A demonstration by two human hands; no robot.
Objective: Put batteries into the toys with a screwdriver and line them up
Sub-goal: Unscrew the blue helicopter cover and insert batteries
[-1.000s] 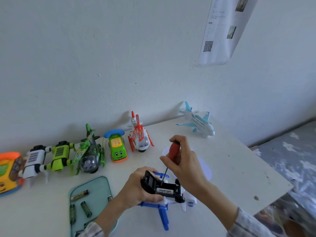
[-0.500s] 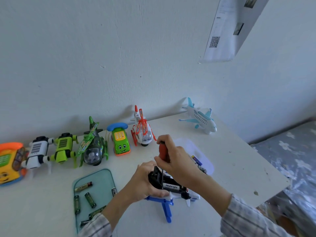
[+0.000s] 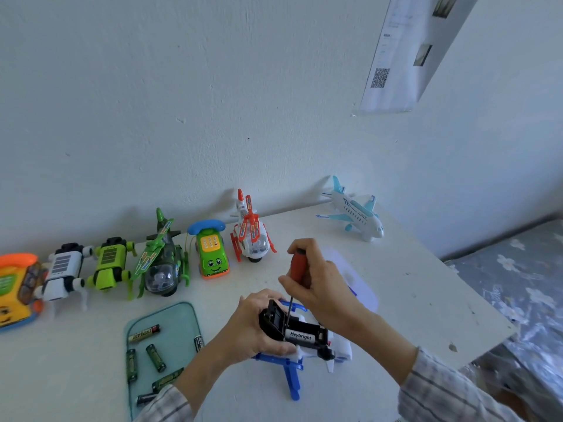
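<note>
The left hand (image 3: 256, 324) is clamping the upside-down toy (image 3: 300, 339) against the desk (image 3: 411, 287) so it's not sliding – right hand (image 3: 316, 280) is gripping the screwdriver (image 3: 297, 266), tip in the open battery bay – spare batteries (image 3: 155, 357) waiting close by.

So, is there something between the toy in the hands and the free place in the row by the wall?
Nothing visible. The blue and white toy is held by the left hand; the bare table between the red helicopter and the airplane lies open beyond it.
</note>
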